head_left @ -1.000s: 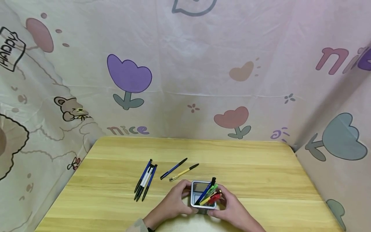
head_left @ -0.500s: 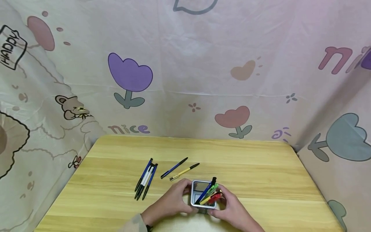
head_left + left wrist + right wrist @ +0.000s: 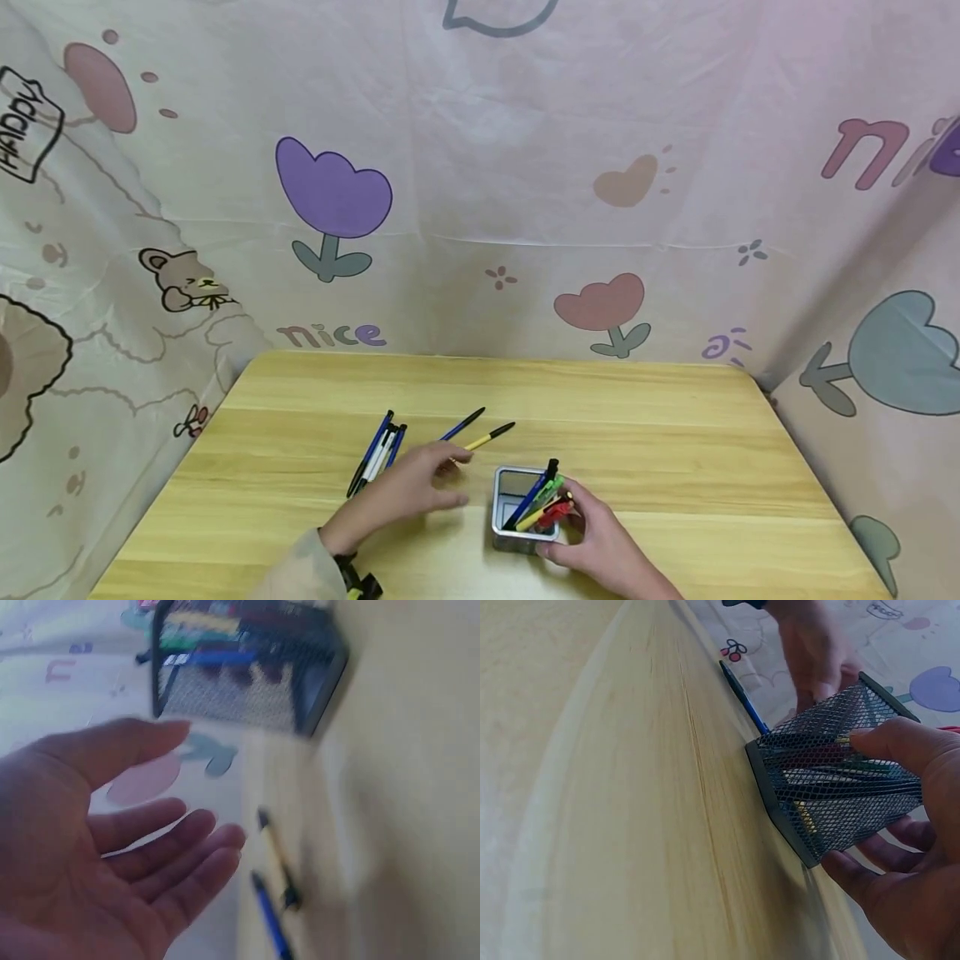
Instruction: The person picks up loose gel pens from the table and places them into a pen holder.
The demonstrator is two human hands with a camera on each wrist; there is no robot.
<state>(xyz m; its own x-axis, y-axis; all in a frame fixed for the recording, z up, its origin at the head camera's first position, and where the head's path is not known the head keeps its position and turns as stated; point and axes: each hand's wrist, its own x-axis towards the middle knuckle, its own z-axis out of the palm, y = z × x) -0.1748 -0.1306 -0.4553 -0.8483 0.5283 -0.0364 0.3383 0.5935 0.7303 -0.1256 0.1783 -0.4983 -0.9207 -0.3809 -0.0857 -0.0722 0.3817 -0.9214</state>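
A square mesh pen holder (image 3: 517, 543) stands upright on the table, with blue, green, yellow and red pens leaning inside it. My right hand (image 3: 600, 535) grips its right side; in the right wrist view the thumb and fingers span the mesh wall (image 3: 832, 780). My left hand (image 3: 412, 483) is off the holder, above the table to its left, with nothing in it. Its fingers look spread and loosely bent in the left wrist view. Just beyond this hand lie a yellow pen (image 3: 492, 436) and a blue pen (image 3: 463, 423), both partly hidden by it.
Left of the left hand, a cluster of blue and white pens (image 3: 377, 458) lies on the wooden table (image 3: 637, 417); its lower ends are covered by the hand and wrist. A printed cloth (image 3: 465, 167) hangs behind the table and along both sides.
My left hand has let go of the pen holder and moved left and away toward the loose pens. The right hand and the holder have stayed in place.
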